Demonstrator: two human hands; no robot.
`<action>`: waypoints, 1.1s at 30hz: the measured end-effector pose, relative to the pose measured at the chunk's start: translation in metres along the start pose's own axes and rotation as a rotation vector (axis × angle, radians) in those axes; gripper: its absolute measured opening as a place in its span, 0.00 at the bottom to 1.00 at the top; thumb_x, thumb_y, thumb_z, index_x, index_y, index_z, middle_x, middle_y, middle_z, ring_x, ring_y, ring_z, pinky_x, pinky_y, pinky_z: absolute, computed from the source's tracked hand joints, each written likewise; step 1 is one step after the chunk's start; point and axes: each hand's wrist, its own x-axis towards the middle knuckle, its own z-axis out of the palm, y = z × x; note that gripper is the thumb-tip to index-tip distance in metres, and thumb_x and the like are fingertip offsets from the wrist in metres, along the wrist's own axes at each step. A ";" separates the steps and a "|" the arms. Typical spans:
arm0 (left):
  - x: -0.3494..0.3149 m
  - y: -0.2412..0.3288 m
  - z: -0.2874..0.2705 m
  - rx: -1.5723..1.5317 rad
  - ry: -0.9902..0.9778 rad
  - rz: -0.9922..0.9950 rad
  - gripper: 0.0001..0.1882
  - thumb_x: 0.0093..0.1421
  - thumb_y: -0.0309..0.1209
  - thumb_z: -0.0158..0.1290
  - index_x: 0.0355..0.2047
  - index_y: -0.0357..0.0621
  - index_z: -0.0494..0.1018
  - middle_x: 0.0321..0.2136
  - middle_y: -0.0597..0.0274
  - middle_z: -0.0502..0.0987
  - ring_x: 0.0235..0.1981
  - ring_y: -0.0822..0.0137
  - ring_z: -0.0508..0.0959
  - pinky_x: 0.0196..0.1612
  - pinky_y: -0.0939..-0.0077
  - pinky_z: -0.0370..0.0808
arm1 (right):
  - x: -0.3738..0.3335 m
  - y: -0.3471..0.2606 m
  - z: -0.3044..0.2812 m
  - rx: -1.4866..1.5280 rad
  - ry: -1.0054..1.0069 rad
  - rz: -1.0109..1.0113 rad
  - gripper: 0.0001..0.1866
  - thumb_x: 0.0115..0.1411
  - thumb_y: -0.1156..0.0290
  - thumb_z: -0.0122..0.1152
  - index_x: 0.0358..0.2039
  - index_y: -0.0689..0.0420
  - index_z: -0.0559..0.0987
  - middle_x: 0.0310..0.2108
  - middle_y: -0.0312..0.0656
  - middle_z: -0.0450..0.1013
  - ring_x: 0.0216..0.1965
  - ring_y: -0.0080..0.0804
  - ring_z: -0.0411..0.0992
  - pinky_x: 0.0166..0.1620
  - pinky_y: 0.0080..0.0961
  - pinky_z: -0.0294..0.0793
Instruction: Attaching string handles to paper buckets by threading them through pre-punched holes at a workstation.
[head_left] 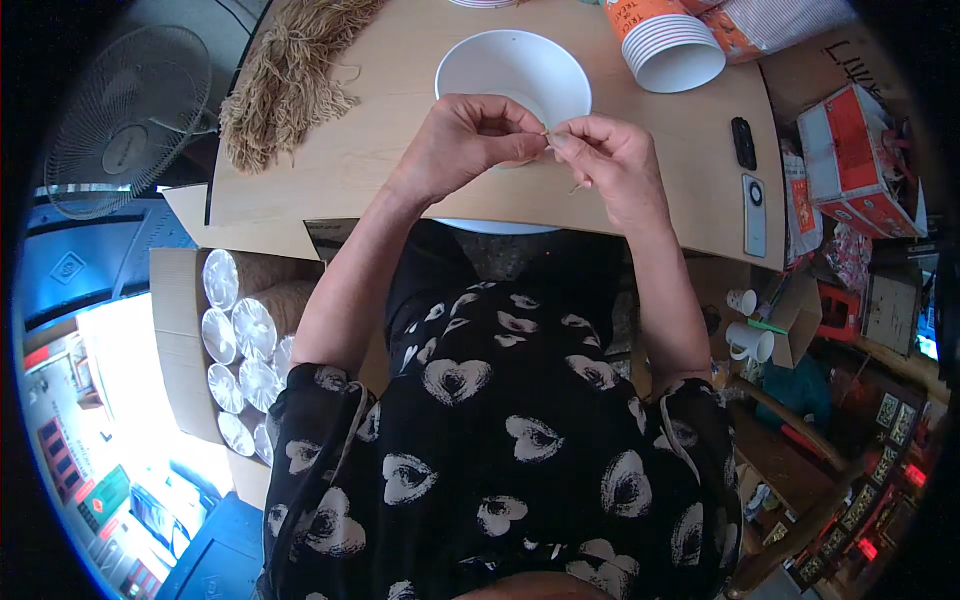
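My left hand [473, 135] and my right hand [612, 165] meet fingertip to fingertip over the near side of a white round tub [500, 60]. Both are closed in a pinch on a thin tan string [577, 187]. Little of it shows: a bit between the fingertips, and a loose end hanging under my right hand. A thick bundle of similar tan strings [290, 80] lies on the table to the left. The tub stands upright, its near wall partly hidden by my hands.
Nested paper tubs [680, 60] lie at the table's far right. A black object [743, 143] and a silver phone-like device [754, 215] rest near the right edge. A fan [125, 130] stands left; below it, a carton [185, 340] holds wrapped rolls. Mugs [750, 341] sit lower right.
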 end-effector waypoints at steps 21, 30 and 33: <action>0.002 0.000 -0.006 -0.063 -0.146 0.009 0.07 0.64 0.26 0.59 0.39 0.35 0.77 0.33 0.62 0.81 0.36 0.73 0.81 0.43 0.79 0.79 | 0.007 -0.010 -0.009 0.078 -0.154 0.065 0.09 0.65 0.71 0.58 0.40 0.64 0.80 0.21 0.30 0.70 0.22 0.11 0.64 0.22 0.11 0.58; 0.000 0.002 -0.001 -0.048 -0.080 0.044 0.05 0.60 0.22 0.61 0.37 0.35 0.78 0.31 0.62 0.82 0.36 0.74 0.82 0.42 0.81 0.80 | 0.001 -0.018 -0.006 0.008 -0.218 0.082 0.08 0.64 0.72 0.61 0.40 0.62 0.77 0.24 0.30 0.71 0.23 0.10 0.63 0.22 0.08 0.54; -0.001 0.002 -0.001 -0.027 -0.075 0.054 0.05 0.60 0.21 0.61 0.36 0.35 0.78 0.32 0.62 0.82 0.36 0.74 0.82 0.43 0.80 0.81 | 0.003 -0.015 -0.008 -0.032 -0.223 0.030 0.06 0.64 0.73 0.61 0.38 0.62 0.77 0.23 0.31 0.72 0.24 0.12 0.66 0.24 0.12 0.60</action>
